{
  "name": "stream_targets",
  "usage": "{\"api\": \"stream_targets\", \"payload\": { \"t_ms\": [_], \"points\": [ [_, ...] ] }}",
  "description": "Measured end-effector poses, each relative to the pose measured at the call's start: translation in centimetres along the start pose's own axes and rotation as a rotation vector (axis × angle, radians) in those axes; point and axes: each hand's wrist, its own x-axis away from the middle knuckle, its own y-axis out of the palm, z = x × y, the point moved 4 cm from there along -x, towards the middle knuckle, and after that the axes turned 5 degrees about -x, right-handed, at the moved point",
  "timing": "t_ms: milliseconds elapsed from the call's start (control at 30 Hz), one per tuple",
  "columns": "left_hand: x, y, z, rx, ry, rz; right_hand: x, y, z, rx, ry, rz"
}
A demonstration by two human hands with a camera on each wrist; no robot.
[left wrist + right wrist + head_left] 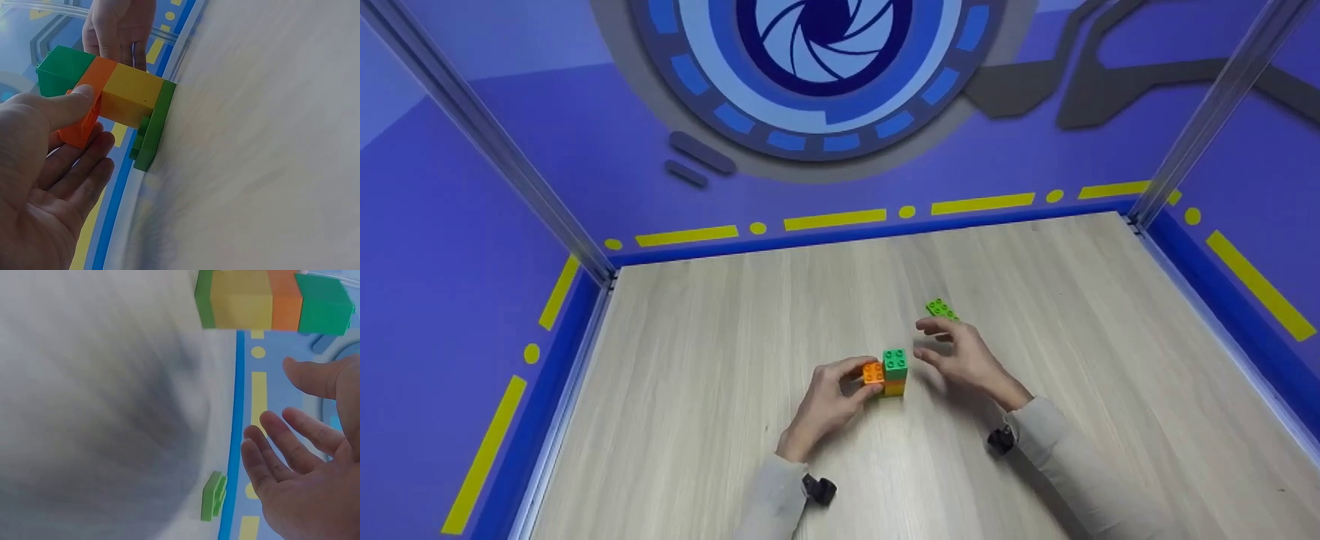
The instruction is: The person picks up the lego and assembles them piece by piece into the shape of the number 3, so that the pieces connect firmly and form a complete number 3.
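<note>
Plastic brick stack (892,373) near the worktop's (720,375) front edge looks light, stiff, best gripped by its flat sides. Left hand (829,401) pinches its orange brick; right hand (964,356) hovers beside it, fingers loose, holding nothing.

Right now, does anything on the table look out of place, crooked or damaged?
Nothing looks damaged or spilled. The block stack stands upright on the wooden table, held by the left hand. One flat green piece lies apart, just beyond the open right hand, not joined to the stack.
</note>
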Motion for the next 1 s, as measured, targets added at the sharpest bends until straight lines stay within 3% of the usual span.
{"api": "stream_targets", "payload": {
  "t_ms": [467, 1000],
  "points": [
    [0.0, 0.0, -0.1, 0.003, -0.005, 0.004, -2.1, -2.1, 1.8, 0.116, -0.013, 0.121],
    [0.1, 0.1, 0.0, 0.026, -0.013, 0.001, -3.4, -2.7, 4.8, 0.149, 0.175, 0.161]
  ]
}}
